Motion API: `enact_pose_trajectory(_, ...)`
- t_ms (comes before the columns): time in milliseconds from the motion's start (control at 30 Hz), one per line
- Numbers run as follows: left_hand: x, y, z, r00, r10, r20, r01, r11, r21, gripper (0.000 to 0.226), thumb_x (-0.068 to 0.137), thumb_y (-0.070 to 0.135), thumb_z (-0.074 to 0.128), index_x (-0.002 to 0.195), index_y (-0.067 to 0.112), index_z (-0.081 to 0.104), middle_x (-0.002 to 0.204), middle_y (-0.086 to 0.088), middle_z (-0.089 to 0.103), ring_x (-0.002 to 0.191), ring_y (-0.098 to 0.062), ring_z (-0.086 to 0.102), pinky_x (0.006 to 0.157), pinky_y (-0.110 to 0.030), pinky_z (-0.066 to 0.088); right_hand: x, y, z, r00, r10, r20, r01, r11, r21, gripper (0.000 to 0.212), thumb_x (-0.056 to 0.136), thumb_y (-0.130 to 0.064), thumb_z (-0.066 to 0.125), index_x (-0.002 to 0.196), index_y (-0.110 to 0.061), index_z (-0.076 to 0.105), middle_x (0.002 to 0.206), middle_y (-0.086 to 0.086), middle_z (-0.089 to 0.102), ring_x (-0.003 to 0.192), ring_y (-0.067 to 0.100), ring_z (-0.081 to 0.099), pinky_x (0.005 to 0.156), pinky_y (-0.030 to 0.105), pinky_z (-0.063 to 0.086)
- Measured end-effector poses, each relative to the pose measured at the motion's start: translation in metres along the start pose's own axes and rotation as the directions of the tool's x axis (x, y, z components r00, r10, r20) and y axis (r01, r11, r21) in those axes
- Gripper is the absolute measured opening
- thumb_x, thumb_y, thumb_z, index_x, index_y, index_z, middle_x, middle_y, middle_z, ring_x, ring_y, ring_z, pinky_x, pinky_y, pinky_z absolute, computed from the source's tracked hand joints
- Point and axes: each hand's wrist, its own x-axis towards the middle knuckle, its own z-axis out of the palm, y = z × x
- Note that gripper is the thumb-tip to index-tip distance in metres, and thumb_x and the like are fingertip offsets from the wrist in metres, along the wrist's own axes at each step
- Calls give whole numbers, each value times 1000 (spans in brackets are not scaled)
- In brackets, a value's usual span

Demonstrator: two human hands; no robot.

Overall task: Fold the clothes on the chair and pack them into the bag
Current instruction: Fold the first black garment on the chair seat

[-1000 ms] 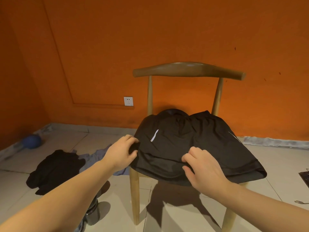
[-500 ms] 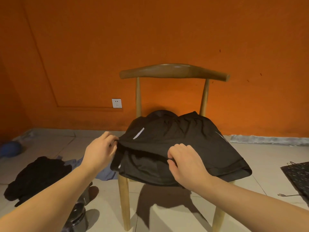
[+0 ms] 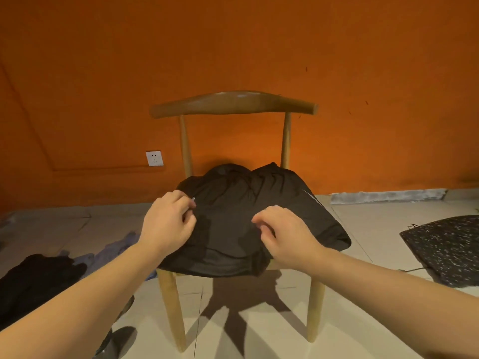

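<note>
Two bare hands work on black shorts (image 3: 246, 216) spread over the seat of a wooden chair (image 3: 233, 104) at the centre of view. The left hand (image 3: 166, 224), at the garment's 9 o'clock edge, has its fingers (image 3: 185, 203) curled, pinching the fabric beside a small white stripe. The right hand (image 3: 285, 234), toward 5 o'clock on the shorts, grips a bunch of cloth the same way. A dark speckled bag (image 3: 445, 250) lies flat on the tiled floor (image 3: 375, 229) at 3 o'clock from the chair. A black garment (image 3: 33, 281) and a bluish one (image 3: 114, 252) lie at 8 o'clock.
</note>
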Motion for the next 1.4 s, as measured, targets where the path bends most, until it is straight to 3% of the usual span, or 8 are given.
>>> enact_pose_trajectory(200,7,125,25,958,189,214,-145,968,-206,47,94,55,60,133,29,56,129,15,51,118,-8,49,100,-32,48,-32,72,-55,910,374,-179,-349,924,155,48,86,9,47,122,-18,63,119,-7,55,117,9,48,108,30,41)
enact_pose_trajectory(367,2,174,57,905,257,339,-219,965,-144,67,93,48,66,150,28,38,144,9,46,134,-16,40,110,-36,42,-73,115,-73,800,598,47,-596,781,188,68,87,-4,59,151,-23,42,150,-1,40,138,22,41,113,42,43)
enact_pose_trajectory(567,-7,168,68,909,257,329,-234,966,-107,29,103,26,54,131,33,56,118,16,53,114,-7,48,89,-23,47,-83,127,-64,821,565,77,-567,793,222,47,93,-12,69,134,-28,53,123,-6,59,94,7,60,75,14,48)
enact_pose_trajectory(733,-16,165,67,884,276,378,-242,961,-135,30,104,29,55,134,34,56,114,19,51,103,-5,55,81,-12,40,-77,130,-52,829,551,95,-559,817,141,53,93,-28,69,143,-31,51,136,-5,56,120,19,60,103,41,54)
enact_pose_trajectory(867,-19,165,68,899,168,405,-144,985,-91,42,98,41,62,136,35,45,120,17,44,100,-8,56,78,-22,50,-73,134,-48,828,560,19,-559,825,79,27,98,-30,65,124,-24,63,116,-4,64,102,13,63,89,33,55)
enact_pose_trajectory(1067,-15,171,67,916,107,388,-117,993,3,7,101,26,47,100,28,54,98,12,53,86,-9,55,76,-30,51,-75,140,-54,796,604,-30,-592,789,163,9,94,-17,70,90,-23,65,82,-2,67,77,17,64,76,40,59)
enact_pose_trajectory(1233,-15,176,57,953,155,261,-137,987,-85,22,91,23,56,77,29,40,80,10,47,71,-10,47,57,-16,28,-73,148,-58,735,677,-36,-640,710,295,14,103,-17,55,109,-18,67,98,0,70,90,18,64,76,31,55)
enact_pose_trajectory(1400,-10,179,60,930,235,281,-220,972,-84,24,85,23,57,74,30,37,83,13,43,78,-10,45,62,-16,30,-55,151,-54,769,630,104,-633,729,260,34,102,-19,61,136,-16,64,126,-1,68,114,22,64,103,39,52)
